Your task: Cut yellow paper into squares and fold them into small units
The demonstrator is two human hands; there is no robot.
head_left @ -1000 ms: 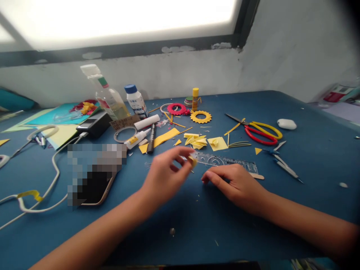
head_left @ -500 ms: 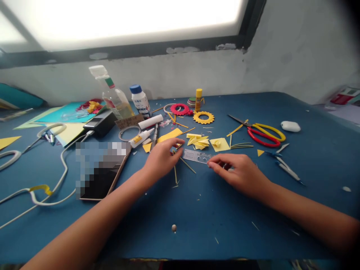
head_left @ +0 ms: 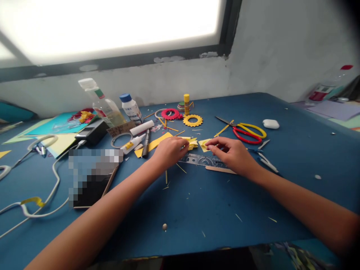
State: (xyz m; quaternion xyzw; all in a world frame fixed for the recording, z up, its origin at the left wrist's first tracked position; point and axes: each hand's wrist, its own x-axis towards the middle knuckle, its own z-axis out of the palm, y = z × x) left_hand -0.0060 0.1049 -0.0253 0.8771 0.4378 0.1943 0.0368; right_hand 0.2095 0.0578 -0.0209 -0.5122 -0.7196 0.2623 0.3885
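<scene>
My left hand (head_left: 172, 152) is closed at the left side of small folded yellow papers (head_left: 193, 144), its fingertips against them; whatever it pinches is mostly hidden. My right hand (head_left: 231, 153) reaches in from the right, thumb and index finger meeting at a light yellow paper square (head_left: 204, 144). A clear ruler (head_left: 198, 159) lies flat on the blue table just below both hands. Below the ruler rests a wooden stick (head_left: 219, 170), its right end by my right wrist.
Scissors (head_left: 247, 133) and a compass (head_left: 267, 163) lie right. Behind are a glue stick (head_left: 186, 104), yellow ring (head_left: 192, 120), red ring (head_left: 170, 114) and bottles (head_left: 131, 108). A marker (head_left: 146, 143), glue bottle (head_left: 134, 143) and phone (head_left: 95, 183) lie left.
Both hands have moved from the ruler to the yellow papers. The ruler now lies free, and the wooden stick has come into sight. The camera view has shifted right.
</scene>
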